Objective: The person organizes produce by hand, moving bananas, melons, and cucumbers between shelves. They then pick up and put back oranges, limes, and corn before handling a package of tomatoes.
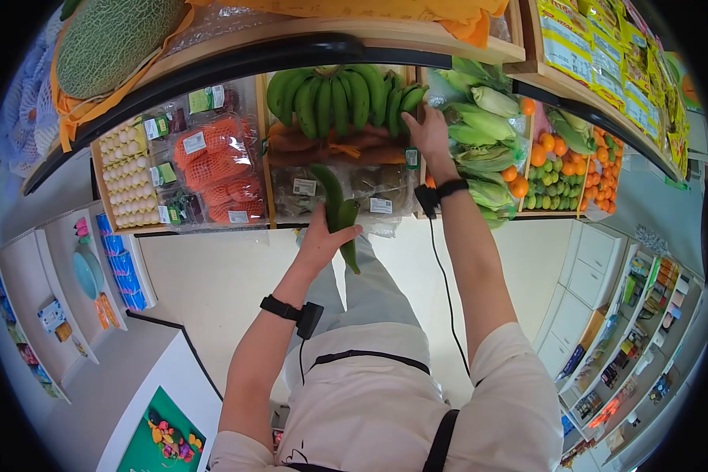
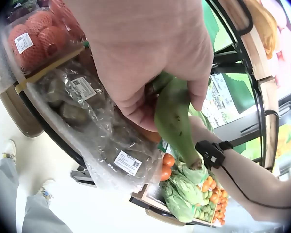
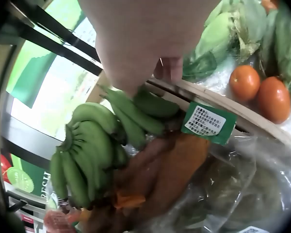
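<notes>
In the head view my left hand (image 1: 322,242) grips a long green banana (image 1: 330,189) in front of the produce shelf. The left wrist view shows fingers and thumb around this banana (image 2: 174,114), its stem end pointing down and partly hidden by the hand. My right hand (image 1: 431,135) reaches to the right end of the shelf, fingertips right at a small bunch of green bananas (image 3: 136,111). I cannot tell whether they pinch it. A bigger bunch of green bananas (image 1: 330,98) lies to the left, behind brown-orange roots (image 1: 334,149).
Bagged produce (image 1: 303,186) lies at the shelf front, with red-netted fruit (image 1: 212,157) and eggs (image 1: 126,173) to the left. Corn (image 1: 480,126) and oranges (image 1: 551,145) are on the right. An upper ledge (image 1: 480,49) overhangs the shelf. Cables hang from both wrist cameras.
</notes>
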Demonstrator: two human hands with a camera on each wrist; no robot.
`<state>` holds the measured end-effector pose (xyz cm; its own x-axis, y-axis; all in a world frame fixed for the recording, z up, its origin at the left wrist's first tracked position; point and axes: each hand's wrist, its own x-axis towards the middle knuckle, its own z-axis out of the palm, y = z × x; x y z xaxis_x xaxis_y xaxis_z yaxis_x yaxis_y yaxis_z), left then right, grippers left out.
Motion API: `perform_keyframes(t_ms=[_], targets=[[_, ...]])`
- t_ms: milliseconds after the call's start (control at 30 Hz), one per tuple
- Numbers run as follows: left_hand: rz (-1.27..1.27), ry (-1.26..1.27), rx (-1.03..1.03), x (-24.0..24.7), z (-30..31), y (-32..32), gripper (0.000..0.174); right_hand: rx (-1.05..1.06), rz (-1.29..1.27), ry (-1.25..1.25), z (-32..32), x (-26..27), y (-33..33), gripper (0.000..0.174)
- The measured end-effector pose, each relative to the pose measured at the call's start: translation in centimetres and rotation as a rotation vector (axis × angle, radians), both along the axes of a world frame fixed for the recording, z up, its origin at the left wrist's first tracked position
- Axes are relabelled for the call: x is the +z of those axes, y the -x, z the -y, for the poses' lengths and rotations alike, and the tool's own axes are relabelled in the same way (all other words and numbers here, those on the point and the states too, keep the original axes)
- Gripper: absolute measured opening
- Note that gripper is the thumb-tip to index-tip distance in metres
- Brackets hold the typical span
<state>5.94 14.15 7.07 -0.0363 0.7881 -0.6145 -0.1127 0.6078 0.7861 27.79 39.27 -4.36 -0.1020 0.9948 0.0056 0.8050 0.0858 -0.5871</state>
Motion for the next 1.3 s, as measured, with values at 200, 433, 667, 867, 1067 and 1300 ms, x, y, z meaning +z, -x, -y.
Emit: perform_keyframes(t_ms=[200, 433, 667, 867, 1067, 1300], targets=[[-0.047, -0.045, 0.061, -1.1, -2.2, -1.6, 0.072, 0.078, -1.023, 1.031, 9.0, 9.0, 0.0, 0.043], [-0.113, -0.317, 0.007, -5.8, -4.2, -4.2, 0.061, 0.132, -0.909, 0.771, 14.4, 8.4, 1.9, 0.058], [0.283, -0.068, 0.240, -8.5, -11.4, -5.5, 0.036, -0.018, -0.606, 0.618, 10.4, 7.2, 0.7, 0.047], [0.157, -0.103, 0.471, -8.2, -18.0, -8.9, 0.021, -0.159, -0.088, 0.188, 1.1, 1.7, -0.2, 0.050], [-0.669, -0.319, 0.246, -11.8, -20.2, -9.6, 0.030, -0.023, -0.063, 0.040, -1.3, 1.6, 0.8, 0.056], [-0.616, -0.282, 0.178, -11.6, -20.4, -9.2, 0.030, -0.025, -0.199, 0.126, -1.0, 1.7, 0.7, 0.059]])
